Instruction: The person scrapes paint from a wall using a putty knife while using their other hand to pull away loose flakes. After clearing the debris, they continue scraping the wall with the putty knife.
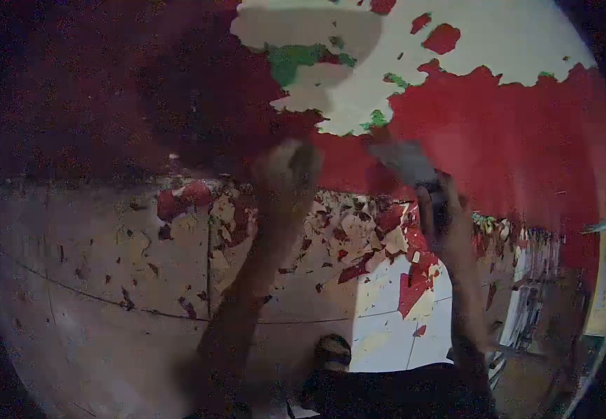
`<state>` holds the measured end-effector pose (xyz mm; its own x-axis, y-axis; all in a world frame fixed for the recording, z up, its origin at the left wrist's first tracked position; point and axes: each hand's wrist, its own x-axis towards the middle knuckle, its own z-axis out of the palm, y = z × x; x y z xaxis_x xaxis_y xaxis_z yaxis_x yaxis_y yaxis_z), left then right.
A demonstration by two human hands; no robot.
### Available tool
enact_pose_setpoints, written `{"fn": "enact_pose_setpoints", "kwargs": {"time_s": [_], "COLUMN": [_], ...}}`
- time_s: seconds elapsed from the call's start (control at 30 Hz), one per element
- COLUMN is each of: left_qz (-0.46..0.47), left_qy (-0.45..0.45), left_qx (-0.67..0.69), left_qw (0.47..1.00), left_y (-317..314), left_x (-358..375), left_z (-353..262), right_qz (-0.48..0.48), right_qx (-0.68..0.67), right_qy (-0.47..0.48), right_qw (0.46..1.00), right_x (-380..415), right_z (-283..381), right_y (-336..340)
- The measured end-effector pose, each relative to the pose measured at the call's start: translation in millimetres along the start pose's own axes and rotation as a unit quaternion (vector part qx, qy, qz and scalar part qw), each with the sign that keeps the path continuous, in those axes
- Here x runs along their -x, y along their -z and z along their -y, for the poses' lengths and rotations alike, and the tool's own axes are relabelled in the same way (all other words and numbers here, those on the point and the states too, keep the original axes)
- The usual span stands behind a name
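My right hand (446, 216) is closed around the dark handle of a paint scraper (406, 162). Its wide grey blade points up and left, close over the red paint of the wall (505, 133), below the ragged edge of a bare pale patch (414, 63). Green traces show along that edge. My left hand (289, 164) is raised in front of the lower wall, left of the scraper; it is smeared by motion, so I cannot tell how its fingers are placed.
Red and pale paint flakes (359, 230) lie thickly along the wall's foot and scatter over the tiled floor (142, 335). Sunlight falls on a strip of tiles (387, 335) between my arms. A yellow upright object (602, 279) stands at the far right.
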<state>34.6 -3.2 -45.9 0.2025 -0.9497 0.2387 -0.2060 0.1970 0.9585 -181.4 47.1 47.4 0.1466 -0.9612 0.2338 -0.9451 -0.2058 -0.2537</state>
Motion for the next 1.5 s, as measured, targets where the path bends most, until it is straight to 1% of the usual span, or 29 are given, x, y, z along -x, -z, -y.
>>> {"fn": "enact_pose_setpoints", "kwargs": {"time_s": [0.07, 0.17, 0.2, 0.27, 0.3, 0.37, 0.43, 0.5, 0.53, 0.57, 0.6, 0.63, 0.67, 0.7, 0.8, 0.87, 0.9, 0.97, 1.0, 1.07, 1.1, 1.17, 1.2, 1.27, 1.3, 1.37, 1.4, 1.47, 1.5], "left_qz": [-0.002, 0.017, 0.027, 0.013, 0.006, -0.006, -0.016, -0.018, -0.013, 0.004, 0.02, 0.056, 0.09, 0.122, 0.016, 0.02, 0.021, 0.026, 0.028, 0.086, 0.116, 0.124, 0.128, 0.08, 0.056, 0.085, 0.101, 0.068, 0.051], "left_qy": [0.002, -0.004, -0.007, 0.025, 0.039, 0.056, 0.086, 0.116, 0.122, 0.11, 0.097, 0.191, 0.28, 0.363, 0.442, 0.443, 0.444, 0.433, 0.427, 0.376, 0.346, 0.336, 0.33, 0.365, 0.379, 0.381, 0.38, 0.384, 0.385], "left_qx": [-0.022, -0.075, -0.096, -0.048, -0.024, 0.035, 0.08, 0.103, 0.112, 0.118, 0.124, 0.227, 0.324, 0.414, 0.528, 0.56, 0.575, 0.589, 0.596, 0.692, 0.735, 0.741, 0.744, 0.675, 0.637, 0.688, 0.711, 0.678, 0.662], "left_qw": [1.0, 0.997, 0.995, 0.998, 0.999, 0.998, 0.993, 0.988, 0.986, 0.987, 0.987, 0.953, 0.899, 0.826, 0.725, 0.7, 0.687, 0.682, 0.68, 0.61, 0.572, 0.568, 0.566, 0.636, 0.668, 0.612, 0.583, 0.623, 0.641], "left_y": [-8.7, -20.0, -21.1, -19.1, -19.0, -24.2, -20.7, -12.4, -10.0, -16.2, -22.0, -23.3, -22.7, -25.4, -48.5, -46.7, -45.3, -44.6, -44.3, -43.1, -42.9, -43.7, -43.0, -39.6, -37.7, -37.6, -37.5, -38.3, -37.3], "left_x": [22.3, 53.0, 59.5, 64.0, 64.2, 66.2, 57.3, 49.0, 44.2, 36.6, 30.3, 24.0, 17.1, 12.8, 9.3, 10.6, 11.3, 10.8, 10.5, 10.1, 9.3, 7.7, 6.3, 5.1, 4.2, 2.0, -0.4, 0.2, -0.1], "left_z": [11.6, 52.7, 61.1, 45.1, 38.7, 53.3, 44.1, 27.9, 21.1, 18.0, 13.3, 1.3, -14.5, -24.0, -33.1, -35.0, -36.6, -37.7, -37.3, -25.9, -20.0, -14.2, -16.4, -25.3, -30.5, -19.4, -18.1, -21.3, -26.7], "right_qz": [-0.028, -0.02, 0.012, 0.078, 0.082, 0.086, 0.139, 0.159, 0.152, 0.144, 0.136, 0.127, 0.118, 0.109, 0.083, 0.072, 0.089, 0.126, 0.128, 0.13, 0.14, 0.157, 0.153, 0.14, 0.158, 0.189, 0.169, 0.124, 0.137], "right_qx": [0.0, 0.161, 0.175, 0.204, 0.194, 0.175, 0.134, 0.106, 0.1, 0.095, 0.079, 0.065, 0.049, 0.051, 0.062, 0.079, 0.077, 0.072, 0.064, 0.046, 0.054, 0.071, 0.071, 0.071, 0.064, 0.051, 0.065, 0.093, 0.055], "right_qy": [0.085, 0.167, 0.168, 0.175, 0.221, 0.308, 0.252, 0.179, 0.132, 0.083, 0.066, 0.049, 0.032, 0.038, 0.054, 0.066, 0.052, 0.026, 0.022, 0.015, -0.009, -0.058, -0.042, -0.007, -0.015, -0.03, 0.0, 0.058, 0.011], "right_qw": [0.996, 0.973, 0.97, 0.96, 0.952, 0.931, 0.948, 0.965, 0.974, 0.981, 0.985, 0.989, 0.991, 0.992, 0.993, 0.992, 0.992, 0.989, 0.989, 0.99, 0.989, 0.983, 0.985, 0.988, 0.985, 0.98, 0.984, 0.986, 0.989], "right_x": [-8.4, -26.3, -34.3, -51.1, -55.8, -57.5, -49.0, -38.5, -32.9, -28.0, -23.6, -20.2, -17.5, -15.0, -8.7, -4.4, -2.8, -0.6, 0.1, -0.1, -0.7, -0.9, 0.5, 3.0, 3.8, 4.4, 4.3, 5.6, 7.2], "right_z": [3.5, 7.6, 10.7, 16.4, 13.7, 4.5, 10.5, 8.4, 3.1, -1.3, -4.5, -8.3, -12.1, -16.8, -25.4, -25.8, -26.7, -29.0, -31.1, -34.7, -31.8, -22.2, -24.0, -30.7, -33.1, -36.7, -35.1, -29.3, -29.2], "right_y": [4.0, 22.5, 26.2, 28.1, 21.1, 4.2, 21.1, 29.0, 31.8, 34.2, 34.8, 34.0, 32.8, 30.0, 24.2, 23.2, 24.5, 27.3, 26.6, 25.2, 26.1, 30.4, 30.7, 27.8, 27.4, 28.9, 30.3, 32.9, 30.6]}}
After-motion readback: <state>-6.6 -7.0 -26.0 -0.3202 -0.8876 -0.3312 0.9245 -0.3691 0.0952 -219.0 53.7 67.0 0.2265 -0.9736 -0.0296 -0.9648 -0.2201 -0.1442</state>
